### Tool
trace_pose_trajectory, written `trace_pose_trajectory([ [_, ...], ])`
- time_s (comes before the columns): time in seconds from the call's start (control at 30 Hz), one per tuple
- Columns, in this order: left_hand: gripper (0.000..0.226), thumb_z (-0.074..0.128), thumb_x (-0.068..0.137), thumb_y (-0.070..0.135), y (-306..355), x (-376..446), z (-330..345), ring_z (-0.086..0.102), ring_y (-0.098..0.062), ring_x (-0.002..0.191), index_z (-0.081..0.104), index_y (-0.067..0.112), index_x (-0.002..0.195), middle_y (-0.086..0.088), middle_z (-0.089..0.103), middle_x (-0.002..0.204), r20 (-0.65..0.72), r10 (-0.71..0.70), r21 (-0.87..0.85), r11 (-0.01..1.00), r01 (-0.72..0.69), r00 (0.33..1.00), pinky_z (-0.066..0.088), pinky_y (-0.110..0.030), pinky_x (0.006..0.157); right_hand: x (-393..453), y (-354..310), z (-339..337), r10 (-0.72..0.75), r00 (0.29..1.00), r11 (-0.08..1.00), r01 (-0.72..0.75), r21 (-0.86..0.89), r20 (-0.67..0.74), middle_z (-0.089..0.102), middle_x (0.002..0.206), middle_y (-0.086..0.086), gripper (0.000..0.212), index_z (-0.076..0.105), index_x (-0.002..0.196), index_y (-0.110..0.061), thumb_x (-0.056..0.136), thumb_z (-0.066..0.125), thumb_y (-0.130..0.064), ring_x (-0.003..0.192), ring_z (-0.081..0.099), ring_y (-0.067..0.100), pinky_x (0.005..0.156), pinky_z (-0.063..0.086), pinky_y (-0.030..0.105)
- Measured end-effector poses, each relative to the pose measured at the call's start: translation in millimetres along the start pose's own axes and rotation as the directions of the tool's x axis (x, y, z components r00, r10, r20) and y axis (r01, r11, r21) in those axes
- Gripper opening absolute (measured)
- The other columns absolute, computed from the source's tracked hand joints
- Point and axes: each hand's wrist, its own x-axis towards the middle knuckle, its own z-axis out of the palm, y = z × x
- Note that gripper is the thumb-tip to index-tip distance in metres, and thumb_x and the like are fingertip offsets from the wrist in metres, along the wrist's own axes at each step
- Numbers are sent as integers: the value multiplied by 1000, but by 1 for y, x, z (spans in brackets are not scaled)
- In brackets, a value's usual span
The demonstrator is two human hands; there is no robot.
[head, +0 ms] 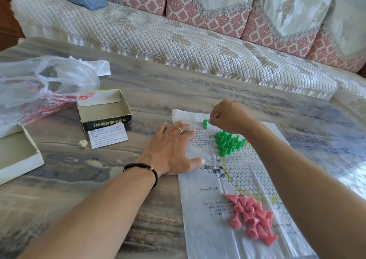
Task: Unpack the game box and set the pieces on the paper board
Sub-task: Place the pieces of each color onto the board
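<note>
The white paper board (213,245), printed with a honeycomb grid, lies on the marble table. My left hand (172,151) presses flat on the board's left edge, fingers spread. My right hand (229,116) pinches one green cone piece (205,123) just above the board's far end. Several green pieces (227,142) stand grouped on the grid below that hand. Several pink cone pieces (252,218) lie in a loose heap on the near part of the board. The open black game box (105,110) stands empty to the left.
The white box lid (17,155) sits at the left edge. A small white die (83,143) and an instruction slip (108,136) lie near the box. A crumpled plastic bag (39,84) fills the far left. A quilted sofa (178,40) runs behind the table.
</note>
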Motion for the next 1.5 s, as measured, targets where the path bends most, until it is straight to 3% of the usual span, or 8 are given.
trace_pose_trajectory([
  [0.2,88,44,82,71,0,0,0,0,-13,148,20,22,151,1,9,161,-8,-3,6,1000,3,1000,-4,-42,119,8,-8,9,29,999,1000,-29,-6,-33,69,86,1,10,68,85,-25,79,72,-32,76,64,20,74,55,36],
  [0.47,88,43,82,72,0,1,0,0,-14,148,20,23,151,1,11,161,-5,-6,8,1000,6,1000,-3,-43,120,12,-7,12,-13,999,1000,13,-7,43,71,86,5,8,73,87,-16,80,68,-15,77,65,20,74,57,36],
  [0.63,88,43,82,72,-1,0,1,1,-13,147,22,22,151,0,13,161,-10,-2,-3,1000,2,1000,-2,-43,120,8,2,-8,-27,999,999,29,-44,45,73,83,12,26,73,86,1,80,47,3,73,67,31,66,59,41],
  [0.83,88,43,82,72,-1,-1,0,1,-13,147,22,21,151,0,12,161,-12,5,0,1000,-5,1000,-2,-43,120,-2,7,-22,-31,997,997,37,-73,77,74,82,6,18,74,83,-3,83,57,0,78,70,22,61,50,15],
  [1.0,89,43,82,72,0,0,-1,1,-13,148,22,21,151,0,12,161,-12,3,3,1000,-3,1000,-2,-43,120,-2,6,-17,-48,994,997,53,-53,95,74,88,1,13,75,87,-11,84,64,-6,77,70,18,79,57,33],
  [1.33,89,44,83,71,0,0,-1,-2,-13,148,21,21,152,1,11,161,-6,-3,7,1000,3,1000,-3,-42,120,0,10,-9,-13,993,999,19,-50,117,73,86,-2,12,75,89,-13,83,68,-7,72,69,14,68,52,24],
  [1.5,89,43,82,72,0,0,0,-4,-13,148,20,21,152,0,11,161,2,7,10,1000,-7,1000,-2,-44,120,3,16,-7,-24,997,999,26,-29,70,75,85,1,10,75,86,-11,86,67,-17,71,71,16,76,59,35],
])
